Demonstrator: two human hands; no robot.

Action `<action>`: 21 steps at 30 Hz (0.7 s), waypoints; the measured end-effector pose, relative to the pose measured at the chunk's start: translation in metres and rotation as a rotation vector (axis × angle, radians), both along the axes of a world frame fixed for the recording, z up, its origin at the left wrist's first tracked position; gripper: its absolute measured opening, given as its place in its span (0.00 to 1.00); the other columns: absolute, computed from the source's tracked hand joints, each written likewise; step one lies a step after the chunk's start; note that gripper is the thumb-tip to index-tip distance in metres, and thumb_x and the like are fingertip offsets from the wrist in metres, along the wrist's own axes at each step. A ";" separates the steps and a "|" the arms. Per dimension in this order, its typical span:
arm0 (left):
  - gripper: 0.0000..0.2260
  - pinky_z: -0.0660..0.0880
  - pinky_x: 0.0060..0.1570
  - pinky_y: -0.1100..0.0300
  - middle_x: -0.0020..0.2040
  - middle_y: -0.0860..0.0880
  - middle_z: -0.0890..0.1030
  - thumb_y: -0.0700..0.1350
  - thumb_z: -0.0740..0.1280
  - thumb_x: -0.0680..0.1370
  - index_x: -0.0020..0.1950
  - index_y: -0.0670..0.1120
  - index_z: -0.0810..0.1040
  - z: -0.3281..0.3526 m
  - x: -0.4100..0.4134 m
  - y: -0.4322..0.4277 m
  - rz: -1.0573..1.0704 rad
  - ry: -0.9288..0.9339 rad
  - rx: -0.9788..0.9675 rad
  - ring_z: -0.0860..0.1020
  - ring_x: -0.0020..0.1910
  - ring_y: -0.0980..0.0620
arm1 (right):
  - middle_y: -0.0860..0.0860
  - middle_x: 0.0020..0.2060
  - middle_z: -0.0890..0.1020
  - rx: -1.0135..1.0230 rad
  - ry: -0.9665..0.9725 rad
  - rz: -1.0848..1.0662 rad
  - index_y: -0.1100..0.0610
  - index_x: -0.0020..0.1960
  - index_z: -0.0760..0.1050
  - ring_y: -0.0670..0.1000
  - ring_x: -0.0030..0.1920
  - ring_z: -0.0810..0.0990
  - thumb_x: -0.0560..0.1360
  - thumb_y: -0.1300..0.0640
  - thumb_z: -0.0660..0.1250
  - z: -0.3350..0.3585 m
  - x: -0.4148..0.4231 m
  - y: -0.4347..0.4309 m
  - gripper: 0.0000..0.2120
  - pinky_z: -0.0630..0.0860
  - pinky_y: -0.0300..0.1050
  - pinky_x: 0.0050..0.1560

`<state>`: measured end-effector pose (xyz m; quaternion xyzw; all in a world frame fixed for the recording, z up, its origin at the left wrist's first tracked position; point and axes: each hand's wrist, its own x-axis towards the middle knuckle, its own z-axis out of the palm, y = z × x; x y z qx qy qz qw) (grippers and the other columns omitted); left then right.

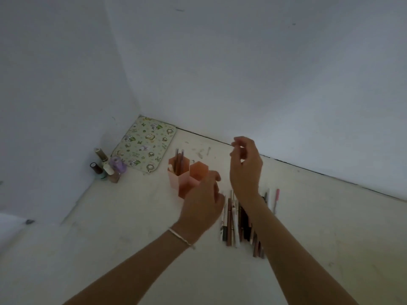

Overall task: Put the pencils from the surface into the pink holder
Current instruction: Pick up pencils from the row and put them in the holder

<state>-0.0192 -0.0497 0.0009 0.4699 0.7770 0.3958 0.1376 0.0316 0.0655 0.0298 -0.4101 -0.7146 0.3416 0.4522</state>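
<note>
Pencils (236, 219) lie bunched beside the holder (186, 176) for short reaches; left hand (201, 200) steadies it, seemingly; right hand (245, 166) hovers loosely curled, empty.

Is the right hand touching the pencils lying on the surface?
Apart. The head view shows the right hand raised, fingers loosely curled and empty, above the pencils.

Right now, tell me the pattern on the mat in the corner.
Pale green mat printed with small cartoon figures and leaves; the head view shows it best.
</note>
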 end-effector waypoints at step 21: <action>0.30 0.78 0.38 0.66 0.43 0.52 0.75 0.37 0.69 0.75 0.74 0.52 0.64 0.036 -0.017 0.060 0.115 -0.030 0.163 0.77 0.38 0.57 | 0.57 0.46 0.82 -0.252 -0.839 0.098 0.61 0.58 0.73 0.55 0.46 0.80 0.78 0.64 0.58 -0.060 0.042 0.036 0.10 0.77 0.47 0.43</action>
